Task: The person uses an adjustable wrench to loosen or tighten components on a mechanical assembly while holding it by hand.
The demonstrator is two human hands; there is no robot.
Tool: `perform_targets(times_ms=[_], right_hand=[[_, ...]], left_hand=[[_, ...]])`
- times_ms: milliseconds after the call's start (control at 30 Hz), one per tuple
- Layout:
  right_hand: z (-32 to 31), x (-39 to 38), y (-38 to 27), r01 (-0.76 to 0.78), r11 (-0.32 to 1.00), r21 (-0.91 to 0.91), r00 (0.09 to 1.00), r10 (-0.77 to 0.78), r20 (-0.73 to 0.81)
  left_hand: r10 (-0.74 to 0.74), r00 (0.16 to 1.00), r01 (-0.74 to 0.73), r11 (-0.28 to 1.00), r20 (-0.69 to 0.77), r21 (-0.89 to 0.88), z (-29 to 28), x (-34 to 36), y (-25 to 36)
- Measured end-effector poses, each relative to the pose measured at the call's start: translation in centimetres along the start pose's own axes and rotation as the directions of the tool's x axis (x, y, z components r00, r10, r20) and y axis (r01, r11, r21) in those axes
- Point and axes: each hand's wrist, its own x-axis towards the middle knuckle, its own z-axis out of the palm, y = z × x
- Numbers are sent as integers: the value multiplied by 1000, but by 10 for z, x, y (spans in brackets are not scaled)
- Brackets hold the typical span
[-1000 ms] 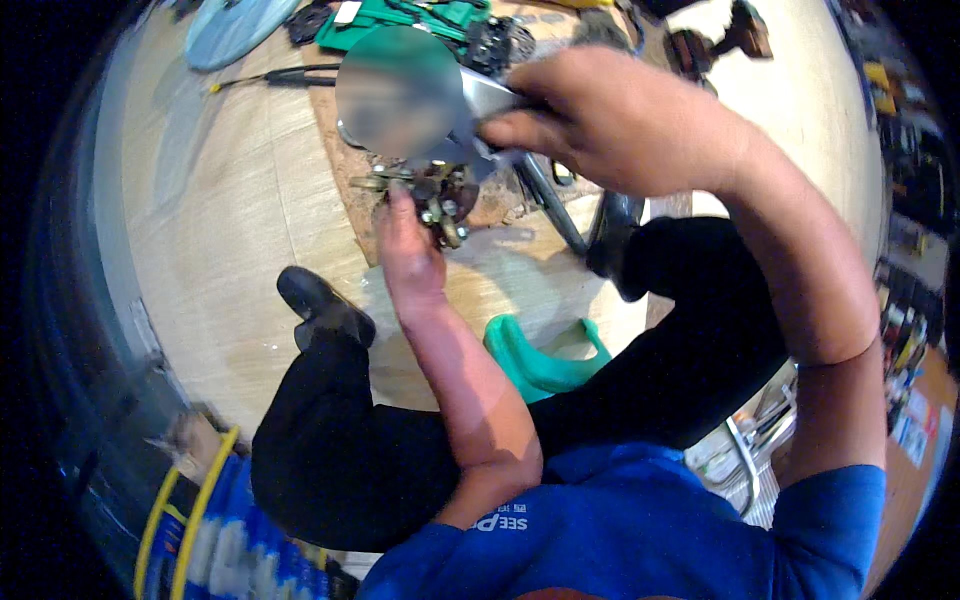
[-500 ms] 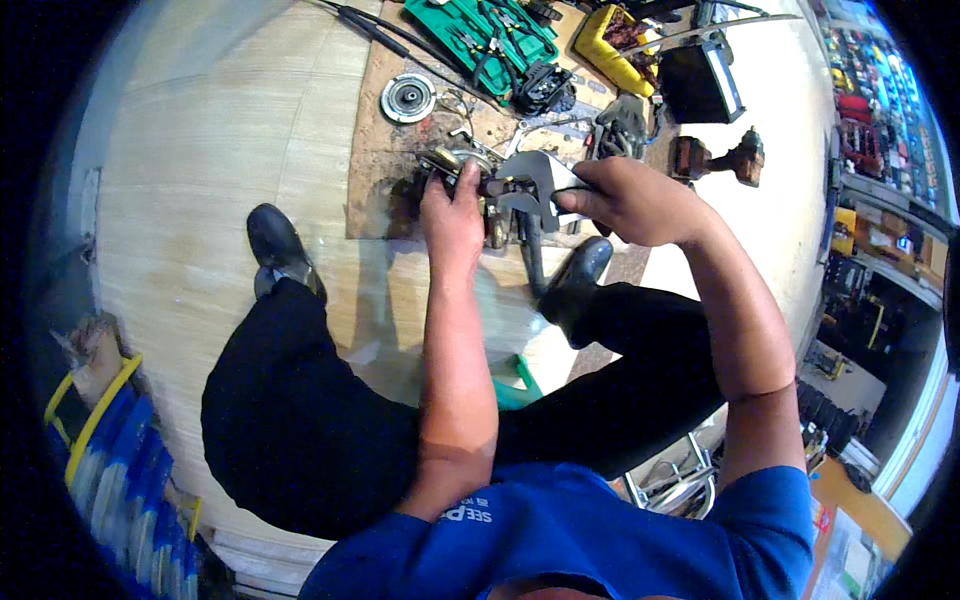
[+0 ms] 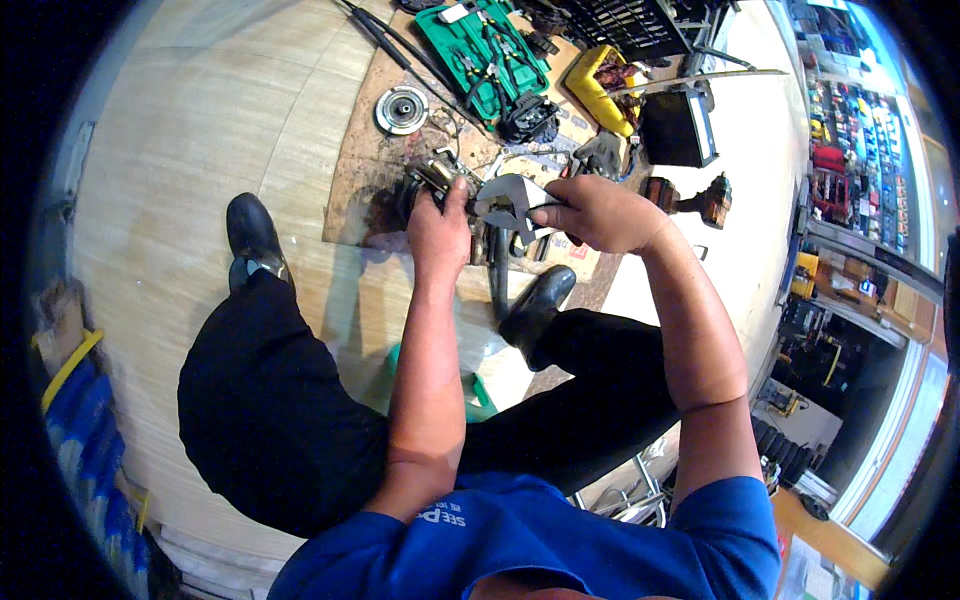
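Observation:
My left hand (image 3: pixel 440 235) is closed round a dark, greasy metal part (image 3: pixel 432 178) with a round bright section, held above the brown board. In my right hand (image 3: pixel 605 215) is a wide grey wrench (image 3: pixel 507 188) with a C-shaped jaw, thumb pressed on its flat side. The jaw sits around or against a short shaft beside my left hand; I cannot tell whether it grips. Most of the wrench's handle is hidden by my right hand. Below the jaw a dark bar (image 3: pixel 498 275) points toward my right boot.
A brown board (image 3: pixel 350 190) carries a round metal disc (image 3: pixel 402 110), a green tool case (image 3: pixel 470 70), a yellow tray (image 3: pixel 590 85) and a grey glove (image 3: pixel 600 155). Right of it lie a black box (image 3: pixel 675 130) and a cordless drill (image 3: pixel 710 200). My boots (image 3: pixel 252 235) flank the work.
The whole view has shifted, so the scene sits a little farther left. Both hands keep their holds, and the wrench jaw is still at the shaft, tilted slightly differently.

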Motion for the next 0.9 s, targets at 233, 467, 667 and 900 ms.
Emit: perform_targets(times_ms=[233,467,667,900], right_hand=[[-1,3,2,28,1000,-12,999,-27,27],[0,6,12,72,997,5,997,-72,28],[1,6,13,100,995,12,995,-100,4],[28,-7,-9,-32,937,348,999,25,23]], left_hand=[[-12,1000,13,1000,18,-25,0,-1,-4],[12,1000,-11,1000,19,-20,1,0,-3],[52,999,-50,997,18,-60,2,0,-6],[64,998,-66,991,-24,-113,9,-4,-14]])
